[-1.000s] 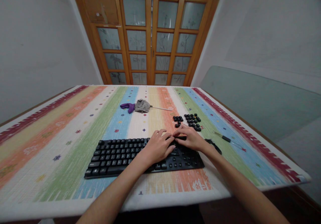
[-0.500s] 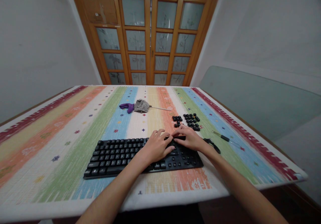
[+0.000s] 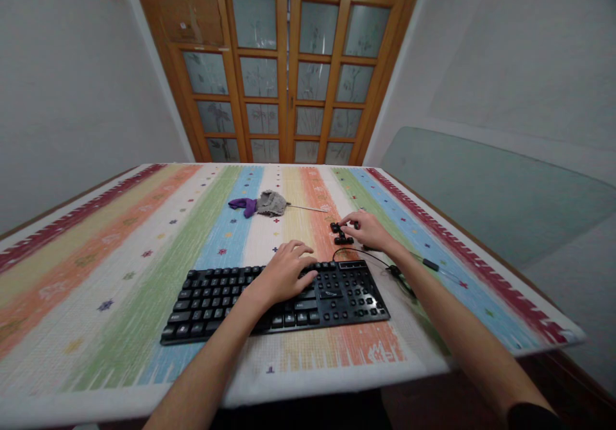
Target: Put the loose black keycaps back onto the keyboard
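Note:
A black keyboard (image 3: 216, 298) lies before me, its right-hand section showing bare switches where there are no caps. My left hand (image 3: 289, 269) rests over the keyboard's upper middle, fingers spread and thumb apart. Beyond the keyboard's upper right edge, my right hand (image 3: 363, 230) reaches down to a small group of loose black keycaps (image 3: 343, 240). Its thumb and forefinger are closed together at a keycap (image 3: 335, 227) there. That hand and forearm mostly hide a second group of keycaps.
A grey cloth (image 3: 272, 203) lies farther back, with a purple cloth (image 3: 244, 206) on its left and a thin metal rod (image 3: 308, 208) on its right. The keyboard's black cable (image 3: 368, 252) curls at the right. Past my right forearm lies a slim tool with a black handle (image 3: 430, 264).
My right hand has moved from the keyboard's top right edge outward to the loose keycaps. My left hand has shifted slightly left, uncovering more of the bare switches.

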The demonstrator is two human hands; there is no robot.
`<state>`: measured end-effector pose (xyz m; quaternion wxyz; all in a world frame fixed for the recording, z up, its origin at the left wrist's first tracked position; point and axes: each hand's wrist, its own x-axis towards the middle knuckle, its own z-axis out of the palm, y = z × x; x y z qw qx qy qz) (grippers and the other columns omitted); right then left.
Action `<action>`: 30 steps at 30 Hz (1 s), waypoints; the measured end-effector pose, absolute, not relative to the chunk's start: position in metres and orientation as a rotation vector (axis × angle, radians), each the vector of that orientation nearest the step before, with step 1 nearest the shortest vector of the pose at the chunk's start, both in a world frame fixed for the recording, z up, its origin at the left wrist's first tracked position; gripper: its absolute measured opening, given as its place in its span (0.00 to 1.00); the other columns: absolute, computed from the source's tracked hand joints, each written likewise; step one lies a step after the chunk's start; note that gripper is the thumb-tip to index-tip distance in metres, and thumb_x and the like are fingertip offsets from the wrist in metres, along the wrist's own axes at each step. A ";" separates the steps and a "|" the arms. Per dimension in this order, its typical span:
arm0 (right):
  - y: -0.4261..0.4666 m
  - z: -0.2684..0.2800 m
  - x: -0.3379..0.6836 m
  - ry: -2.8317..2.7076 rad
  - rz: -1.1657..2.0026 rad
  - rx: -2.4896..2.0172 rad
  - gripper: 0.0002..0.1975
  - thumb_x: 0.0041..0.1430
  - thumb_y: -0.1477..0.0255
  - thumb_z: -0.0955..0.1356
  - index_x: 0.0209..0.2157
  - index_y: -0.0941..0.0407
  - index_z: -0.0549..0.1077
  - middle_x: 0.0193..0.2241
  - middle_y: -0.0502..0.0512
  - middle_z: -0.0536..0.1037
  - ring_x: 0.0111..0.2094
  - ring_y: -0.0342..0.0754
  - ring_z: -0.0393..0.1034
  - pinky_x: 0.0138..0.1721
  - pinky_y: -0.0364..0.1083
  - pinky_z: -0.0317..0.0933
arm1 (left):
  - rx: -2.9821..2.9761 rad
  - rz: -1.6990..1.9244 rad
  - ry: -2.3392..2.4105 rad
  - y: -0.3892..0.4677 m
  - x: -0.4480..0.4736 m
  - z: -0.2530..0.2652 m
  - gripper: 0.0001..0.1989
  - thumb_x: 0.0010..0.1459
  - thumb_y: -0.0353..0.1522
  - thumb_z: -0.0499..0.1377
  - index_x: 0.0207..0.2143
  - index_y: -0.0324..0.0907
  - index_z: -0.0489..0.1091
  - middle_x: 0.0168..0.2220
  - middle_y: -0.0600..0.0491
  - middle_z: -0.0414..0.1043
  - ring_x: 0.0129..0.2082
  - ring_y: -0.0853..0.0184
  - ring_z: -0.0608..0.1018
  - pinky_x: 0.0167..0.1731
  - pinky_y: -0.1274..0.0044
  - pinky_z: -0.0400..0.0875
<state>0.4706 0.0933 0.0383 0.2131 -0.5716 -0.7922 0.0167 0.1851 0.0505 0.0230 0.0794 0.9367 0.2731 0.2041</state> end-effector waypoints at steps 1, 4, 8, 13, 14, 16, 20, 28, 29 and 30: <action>0.102 0.035 0.469 -2.208 0.016 -1.621 0.07 0.58 0.72 0.69 0.35 0.55 0.81 0.35 0.55 0.82 0.37 0.50 0.72 0.45 0.49 0.63 | 2.806 0.599 0.821 0.050 0.185 0.022 0.10 0.64 0.34 0.59 0.46 0.43 0.74 0.52 0.47 0.72 0.56 0.56 0.68 0.55 0.62 0.65; 0.124 0.024 0.462 -2.217 -0.026 -1.667 0.06 0.55 0.72 0.70 0.32 0.56 0.81 0.37 0.56 0.82 0.40 0.53 0.72 0.48 0.51 0.61 | 2.810 0.579 0.829 0.050 0.184 0.021 0.09 0.64 0.35 0.59 0.45 0.43 0.75 0.51 0.47 0.73 0.55 0.57 0.68 0.54 0.62 0.66; 0.143 0.013 0.456 -2.215 -0.054 -1.738 0.05 0.52 0.72 0.71 0.28 0.56 0.81 0.34 0.58 0.83 0.39 0.54 0.72 0.49 0.51 0.60 | 2.808 0.586 0.816 0.050 0.183 0.020 0.09 0.65 0.35 0.58 0.45 0.43 0.75 0.50 0.48 0.73 0.55 0.57 0.69 0.53 0.63 0.66; 0.148 0.008 0.455 -2.213 -0.049 -1.790 0.07 0.51 0.73 0.71 0.22 0.55 0.80 0.25 0.57 0.81 0.35 0.54 0.72 0.47 0.50 0.60 | 2.823 0.593 0.809 0.050 0.183 0.020 0.10 0.66 0.36 0.58 0.43 0.42 0.75 0.50 0.47 0.73 0.55 0.57 0.69 0.54 0.63 0.66; 0.148 0.008 0.455 -2.208 -0.048 -1.792 0.07 0.52 0.73 0.71 0.22 0.55 0.81 0.25 0.57 0.81 0.35 0.53 0.72 0.47 0.50 0.60 | 2.828 0.595 0.809 0.050 0.183 0.020 0.10 0.65 0.36 0.58 0.43 0.42 0.75 0.50 0.47 0.73 0.55 0.57 0.69 0.54 0.63 0.66; 0.147 0.007 0.454 -2.194 -0.046 -1.787 0.07 0.52 0.73 0.71 0.23 0.55 0.81 0.24 0.57 0.81 0.35 0.53 0.72 0.47 0.50 0.61 | 2.833 0.607 0.804 0.049 0.184 0.021 0.09 0.65 0.36 0.58 0.43 0.42 0.75 0.50 0.47 0.73 0.55 0.57 0.69 0.54 0.63 0.66; 0.145 0.011 0.450 -2.165 -0.049 -1.735 0.06 0.54 0.73 0.70 0.26 0.56 0.81 0.26 0.57 0.82 0.36 0.53 0.71 0.47 0.50 0.61 | 2.825 0.628 0.784 0.049 0.183 0.022 0.09 0.65 0.35 0.58 0.43 0.43 0.75 0.50 0.47 0.73 0.55 0.57 0.69 0.53 0.63 0.67; 0.101 0.035 0.435 -2.196 -0.012 -1.455 0.06 0.61 0.70 0.68 0.34 0.55 0.79 0.35 0.55 0.80 0.39 0.51 0.71 0.46 0.50 0.62 | 2.823 0.694 0.814 0.053 0.181 0.017 0.10 0.64 0.33 0.58 0.46 0.42 0.73 0.50 0.47 0.73 0.55 0.57 0.68 0.54 0.63 0.66; 0.090 0.037 0.432 -2.234 0.023 -1.345 0.06 0.62 0.70 0.69 0.34 0.55 0.78 0.34 0.55 0.80 0.40 0.51 0.70 0.46 0.50 0.62 | 2.826 0.702 0.816 0.053 0.181 0.017 0.10 0.64 0.33 0.58 0.47 0.42 0.73 0.50 0.47 0.73 0.55 0.57 0.68 0.54 0.63 0.66; 0.079 0.039 0.429 -2.273 0.064 -1.230 0.06 0.62 0.69 0.69 0.35 0.55 0.78 0.35 0.56 0.79 0.41 0.51 0.70 0.47 0.51 0.62 | 2.828 0.707 0.818 0.052 0.181 0.017 0.10 0.64 0.32 0.58 0.47 0.42 0.73 0.50 0.47 0.73 0.55 0.57 0.69 0.54 0.63 0.66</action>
